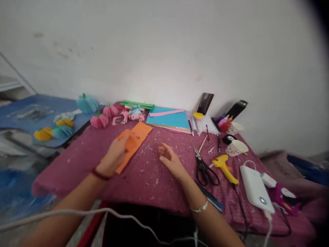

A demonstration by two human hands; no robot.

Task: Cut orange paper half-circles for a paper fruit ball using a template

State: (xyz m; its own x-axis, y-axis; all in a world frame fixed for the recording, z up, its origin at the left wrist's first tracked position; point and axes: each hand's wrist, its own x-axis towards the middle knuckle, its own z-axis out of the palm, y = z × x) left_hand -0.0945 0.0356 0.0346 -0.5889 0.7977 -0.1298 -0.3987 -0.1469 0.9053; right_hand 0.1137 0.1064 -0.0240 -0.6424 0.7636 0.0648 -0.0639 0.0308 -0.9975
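Observation:
My left hand [114,156] is closed on an orange piece of paper [133,140], slightly smeared by motion. Below it, a longer orange paper strip [144,129] lies slantwise on the checkered red tablecloth [149,185]. My right hand [171,160] hovers over the middle of the cloth with fingers loosely curved and apart, nothing in it. Black-handled scissors [203,168] lie just to the right of that hand. Beyond them rests a yellow glue gun [224,168] with a black cord.
Blue paper sheets [167,120] with a pink strip lie by the wall. Pink paper pumpkins [99,121] stand at left. Paper cups [236,148], a tape roll [228,139] and a white power bank [257,188] line the right side. A white cable [120,214] crosses in front.

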